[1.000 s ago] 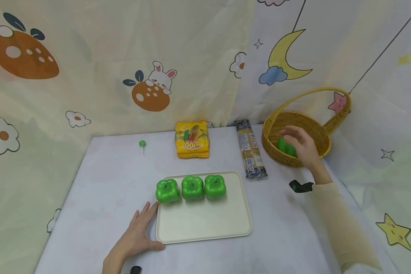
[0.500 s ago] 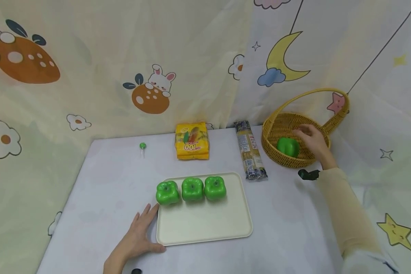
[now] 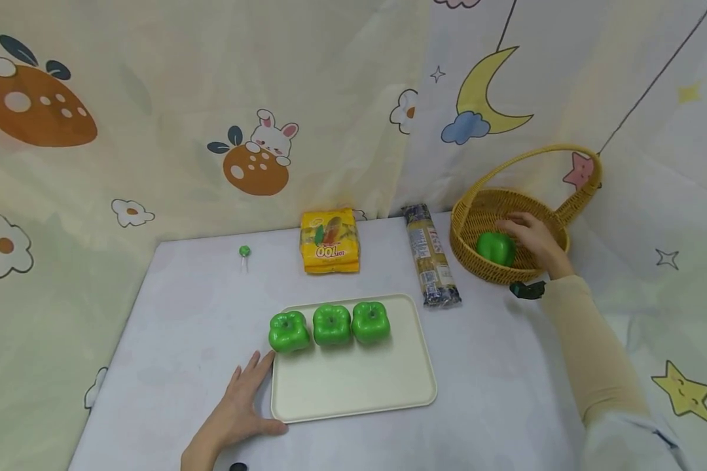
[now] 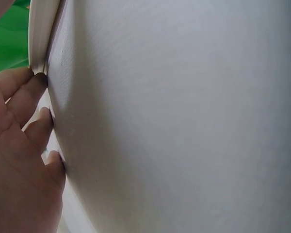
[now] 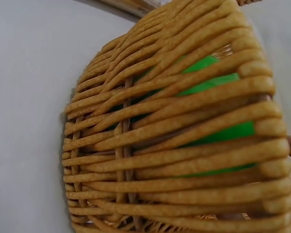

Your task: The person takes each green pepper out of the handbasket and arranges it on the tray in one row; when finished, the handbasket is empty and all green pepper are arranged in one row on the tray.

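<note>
My left hand point(image 3: 235, 409) rests at the left edge of a cream tray point(image 3: 353, 386), thumb and fingers spread, fingertips touching the rim in the left wrist view. Along the tray's far side sit three green bell peppers point(image 3: 332, 325) in a row. Over at the right, my right hand point(image 3: 536, 241) reaches into a wicker basket point(image 3: 468, 252), fingers loosely bent and holding nothing visible. Just left of those fingers lies another green bell pepper point(image 3: 496, 248) in the basket. The right wrist view shows mostly the basket's woven side point(image 5: 184, 131), with only bits of fingers at the edge.
Left of the basket lies a long clear packet point(image 3: 431, 255) with dark ends. A yellow snack bag point(image 3: 330, 241) stands by the back curtain, and a green lollipop point(image 3: 244, 251) lies further left. The basket's tall handle point(image 3: 536, 152) arches over its opening.
My right hand has moved off the pepper in the basket to the right, leaving the pepper in plain sight. The left hand stays at the tray's edge.
</note>
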`<act>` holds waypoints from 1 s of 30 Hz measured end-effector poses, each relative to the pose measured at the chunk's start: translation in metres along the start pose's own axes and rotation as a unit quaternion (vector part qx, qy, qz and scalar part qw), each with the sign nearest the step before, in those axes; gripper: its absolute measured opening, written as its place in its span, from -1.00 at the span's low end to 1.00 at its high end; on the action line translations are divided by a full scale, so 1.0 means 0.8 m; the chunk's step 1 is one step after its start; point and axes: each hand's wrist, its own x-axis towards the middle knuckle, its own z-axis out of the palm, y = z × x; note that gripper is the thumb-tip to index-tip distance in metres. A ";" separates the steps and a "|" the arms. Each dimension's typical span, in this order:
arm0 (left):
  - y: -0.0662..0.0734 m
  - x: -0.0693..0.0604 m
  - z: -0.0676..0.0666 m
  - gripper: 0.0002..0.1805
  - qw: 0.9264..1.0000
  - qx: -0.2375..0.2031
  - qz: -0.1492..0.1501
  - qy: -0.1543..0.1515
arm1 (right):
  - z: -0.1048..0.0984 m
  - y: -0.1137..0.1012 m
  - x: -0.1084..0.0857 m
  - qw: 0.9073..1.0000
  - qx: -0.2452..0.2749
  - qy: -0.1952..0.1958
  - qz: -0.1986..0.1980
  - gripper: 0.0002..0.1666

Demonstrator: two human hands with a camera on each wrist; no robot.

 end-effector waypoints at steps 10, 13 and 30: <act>-0.002 0.000 0.000 0.57 1.000 0.008 0.000 0.002 | 0.002 -0.002 0.000 0.999 0.044 -0.021 0.015 0.17; -0.002 0.000 -0.001 0.57 1.000 0.006 -0.001 0.004 | 0.004 -0.001 0.005 0.999 0.041 -0.029 0.020 0.18; -0.003 0.001 0.003 0.55 1.000 -0.002 0.011 0.019 | 0.009 0.007 0.011 0.996 -0.013 -0.081 0.035 0.10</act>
